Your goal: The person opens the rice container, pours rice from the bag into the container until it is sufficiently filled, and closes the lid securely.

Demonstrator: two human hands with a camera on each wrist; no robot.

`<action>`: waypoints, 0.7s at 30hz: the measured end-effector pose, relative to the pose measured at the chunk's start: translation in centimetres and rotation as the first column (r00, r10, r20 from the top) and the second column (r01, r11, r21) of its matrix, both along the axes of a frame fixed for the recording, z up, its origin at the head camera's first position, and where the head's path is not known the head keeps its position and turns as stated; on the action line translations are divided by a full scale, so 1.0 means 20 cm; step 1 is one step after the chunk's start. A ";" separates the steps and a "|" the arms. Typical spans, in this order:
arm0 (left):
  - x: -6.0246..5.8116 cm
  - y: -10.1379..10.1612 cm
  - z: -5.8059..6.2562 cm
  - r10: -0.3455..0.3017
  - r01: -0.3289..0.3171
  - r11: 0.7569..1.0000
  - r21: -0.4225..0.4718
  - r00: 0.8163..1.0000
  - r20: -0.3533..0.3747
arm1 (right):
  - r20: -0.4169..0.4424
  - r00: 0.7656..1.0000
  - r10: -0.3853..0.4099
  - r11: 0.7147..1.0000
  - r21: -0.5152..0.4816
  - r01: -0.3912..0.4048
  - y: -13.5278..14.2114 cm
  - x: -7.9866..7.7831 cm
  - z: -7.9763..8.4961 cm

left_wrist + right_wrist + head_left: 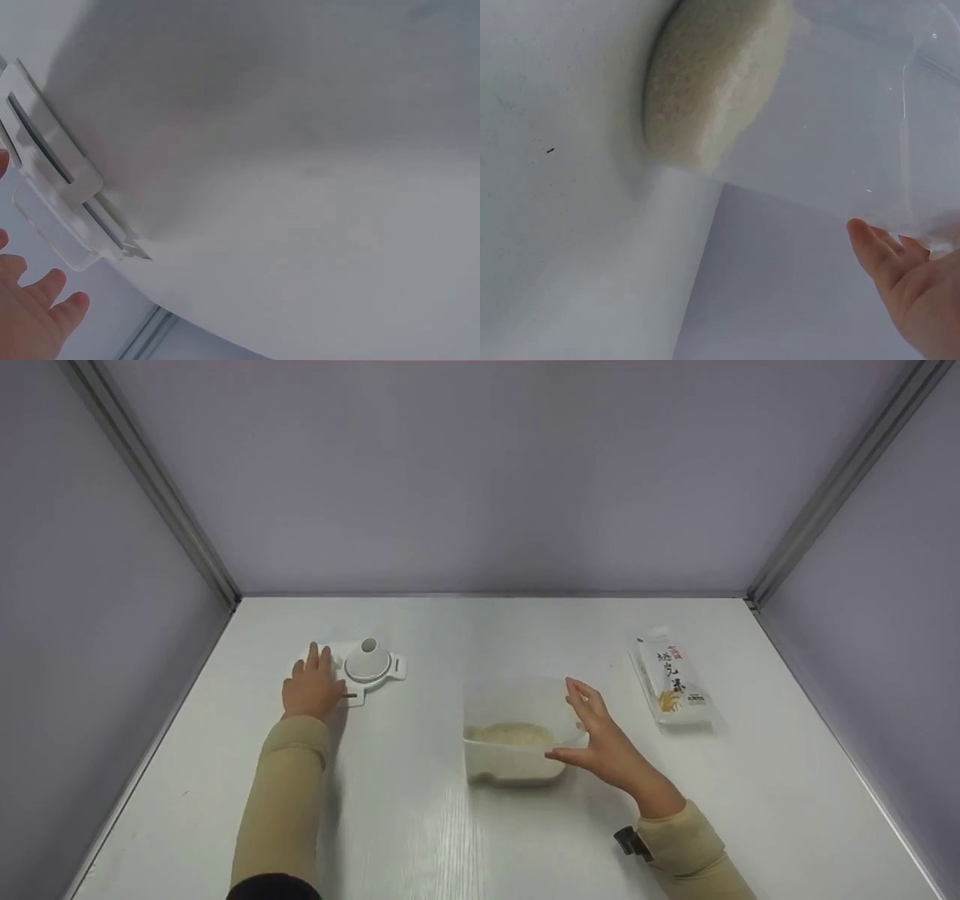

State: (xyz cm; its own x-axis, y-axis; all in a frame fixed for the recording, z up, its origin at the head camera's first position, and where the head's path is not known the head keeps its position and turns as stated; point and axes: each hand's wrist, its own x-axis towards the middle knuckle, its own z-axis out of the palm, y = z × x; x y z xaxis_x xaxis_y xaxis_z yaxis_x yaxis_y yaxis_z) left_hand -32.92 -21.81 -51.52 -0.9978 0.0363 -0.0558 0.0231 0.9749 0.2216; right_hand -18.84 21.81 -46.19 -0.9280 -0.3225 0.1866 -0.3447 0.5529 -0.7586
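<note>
A clear plastic container [487, 761] stands on the table, with white rice [517, 733] lying in its bottom. My right hand [611, 746] is at the container's right side, its thumb and fingers spread apart and fairly straight. In the right wrist view its fingertips are right at the rim. Farther left lies a white lid [356, 694] with a round spout [367, 660] on top. My left hand [309, 690] reaches over the lid's left edge with fingers extended. In the left wrist view those fingers are spread beside the lid [52, 150].
A clear packet with printed characters [675, 679] lies on the white table [420, 840] to the right of the container. Pale walls [495, 480] with metal corner strips enclose the table at the back and both sides.
</note>
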 end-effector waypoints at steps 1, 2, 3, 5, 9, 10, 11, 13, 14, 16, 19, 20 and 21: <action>0.00 0.01 0.01 0.000 0.000 1.000 0.001 1.000 0.012 | 0.003 1.000 0.001 1.000 -0.004 -0.001 0.00 0.00 0.00; 0.00 0.01 0.02 -0.003 0.003 1.000 -0.004 1.000 0.023 | 0.004 1.000 0.002 1.000 -0.007 -0.002 0.00 0.00 0.00; 0.00 0.02 0.02 -0.005 0.006 1.000 -0.014 0.999 0.034 | 0.005 1.000 0.003 1.000 -0.008 -0.003 0.00 0.00 0.00; 0.00 0.02 0.03 -0.007 0.009 0.999 -0.036 0.999 0.051 | 0.010 1.000 0.002 1.000 -0.005 -0.002 0.00 0.00 0.01; 0.00 0.02 0.02 -0.004 0.004 0.999 -0.041 1.000 0.007 | 0.019 1.000 0.001 1.000 0.002 -0.001 0.00 0.00 0.01; 0.00 0.02 0.01 -0.002 0.002 0.999 -0.035 1.000 -0.011 | 0.019 1.000 -0.001 1.000 0.004 0.001 0.00 0.00 0.01; 0.00 0.01 0.01 -0.003 0.002 0.999 -0.033 1.000 -0.029 | 0.020 1.000 -0.003 1.000 0.005 0.003 0.00 0.00 0.01; -0.01 0.01 0.00 -0.007 0.005 0.999 -0.037 0.998 -0.059 | 0.016 1.000 -0.004 1.000 0.003 0.004 0.00 0.00 0.01; -0.01 0.00 0.00 -0.008 0.005 0.999 -0.047 0.998 -0.067 | 0.014 1.000 -0.003 1.000 0.005 0.003 0.00 -0.01 0.01; 0.00 0.00 -0.01 -0.014 0.008 0.997 -0.075 0.997 -0.069 | 0.007 1.000 0.002 1.000 0.005 -0.002 0.00 -0.01 0.01; 0.02 -0.02 -0.02 -0.026 0.019 0.995 -0.093 0.996 -0.080 | -0.004 1.000 0.013 1.000 0.004 -0.013 0.00 -0.01 0.01; 0.02 -0.03 -0.02 -0.027 0.020 0.996 -0.092 0.996 -0.082 | -0.006 1.000 0.014 1.000 0.000 -0.014 0.00 -0.02 0.01; 0.03 -0.03 -0.02 -0.031 0.024 0.996 -0.090 0.996 -0.082 | -0.007 1.000 0.014 1.000 -0.003 -0.014 0.00 -0.02 0.01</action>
